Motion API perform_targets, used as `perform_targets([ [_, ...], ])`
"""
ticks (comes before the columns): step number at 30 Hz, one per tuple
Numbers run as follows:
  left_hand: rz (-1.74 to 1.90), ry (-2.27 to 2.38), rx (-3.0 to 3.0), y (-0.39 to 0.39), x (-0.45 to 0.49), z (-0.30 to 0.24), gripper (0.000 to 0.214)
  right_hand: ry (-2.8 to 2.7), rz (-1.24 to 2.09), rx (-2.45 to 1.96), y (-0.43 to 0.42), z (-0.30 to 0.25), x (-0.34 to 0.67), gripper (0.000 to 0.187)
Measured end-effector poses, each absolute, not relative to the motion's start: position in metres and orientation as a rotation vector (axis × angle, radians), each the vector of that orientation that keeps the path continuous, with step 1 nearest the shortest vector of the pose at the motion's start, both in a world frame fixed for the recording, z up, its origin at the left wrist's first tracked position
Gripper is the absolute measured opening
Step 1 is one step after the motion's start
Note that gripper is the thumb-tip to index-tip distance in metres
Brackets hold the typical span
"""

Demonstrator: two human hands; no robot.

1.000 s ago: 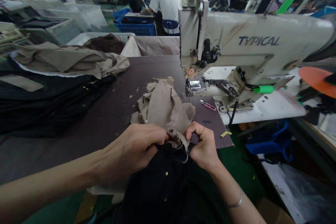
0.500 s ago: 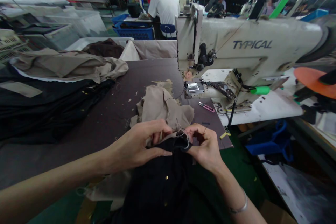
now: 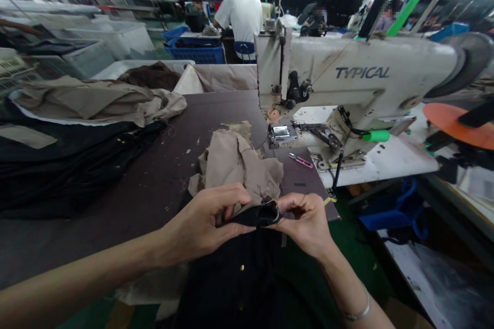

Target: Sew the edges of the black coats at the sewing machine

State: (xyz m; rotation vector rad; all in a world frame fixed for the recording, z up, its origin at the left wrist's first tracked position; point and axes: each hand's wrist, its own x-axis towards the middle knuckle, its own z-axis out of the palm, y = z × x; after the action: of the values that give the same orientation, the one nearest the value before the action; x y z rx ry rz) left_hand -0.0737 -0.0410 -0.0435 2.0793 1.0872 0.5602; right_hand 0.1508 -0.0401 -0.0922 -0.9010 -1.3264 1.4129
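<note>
My left hand (image 3: 204, 223) and my right hand (image 3: 306, 223) pinch the top edge of a black garment (image 3: 239, 272) with small brass studs, which hangs down over the table's front edge. Between my fingers the black edge folds over where it meets a crumpled beige fabric piece (image 3: 237, 162) lying on the dark table (image 3: 116, 200). Both hands are closed on the cloth, thumbs on top. A silver bangle sits on my right wrist.
A white "TYPICAL" sewing machine (image 3: 363, 82) stands to the right, with pink thread snips (image 3: 301, 160) by its base. Piles of beige and black garments (image 3: 77, 128) fill the table's left. An orange disc (image 3: 459, 123) lies at far right. Other people work at the back.
My hands have lifted and turned the black edge upward, spreading it between them. The view has tilted down slightly.
</note>
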Motion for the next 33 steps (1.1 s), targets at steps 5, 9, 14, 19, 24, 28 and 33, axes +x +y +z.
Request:
perform_targets([
  [5, 0.585, 1.158, 1.990, -0.041, -0.070, -0.046, 0.024, -1.295, 1.366, -1.001, -0.037, -0.094, 0.148, 0.025],
  [9, 0.608, 1.245, 1.855, -0.041, -0.067, -0.053, 0.029, -1.336, 1.328, -1.081, -0.036, -0.090, 0.151, 0.028],
  [14, 0.628, 1.263, 1.897, -0.040, -0.062, -0.052, 0.028, -1.669, 1.349, -1.038, -0.032, -0.064, 0.166, 0.062],
  [19, 0.633, 1.236, 1.970, -0.040, -0.059, -0.051, 0.021, -1.797, 1.501, -1.048, -0.024, -0.040, 0.165, 0.045],
  [24, 0.585, 1.233, 1.966, -0.035, -0.060, -0.053, 0.029, -1.610, 1.582, -1.093, -0.022, -0.047, 0.158, 0.040],
  [28, 0.520, 1.099, 2.060, -0.024, -0.067, -0.059, 0.037, -1.410, 1.687, -1.153, -0.019, -0.060, 0.156, 0.042],
  [33, 0.352, 1.104, 1.988, -0.024, -0.076, -0.068, 0.037, -1.479, 1.471, -1.183, -0.016, -0.065, 0.151, 0.030],
])
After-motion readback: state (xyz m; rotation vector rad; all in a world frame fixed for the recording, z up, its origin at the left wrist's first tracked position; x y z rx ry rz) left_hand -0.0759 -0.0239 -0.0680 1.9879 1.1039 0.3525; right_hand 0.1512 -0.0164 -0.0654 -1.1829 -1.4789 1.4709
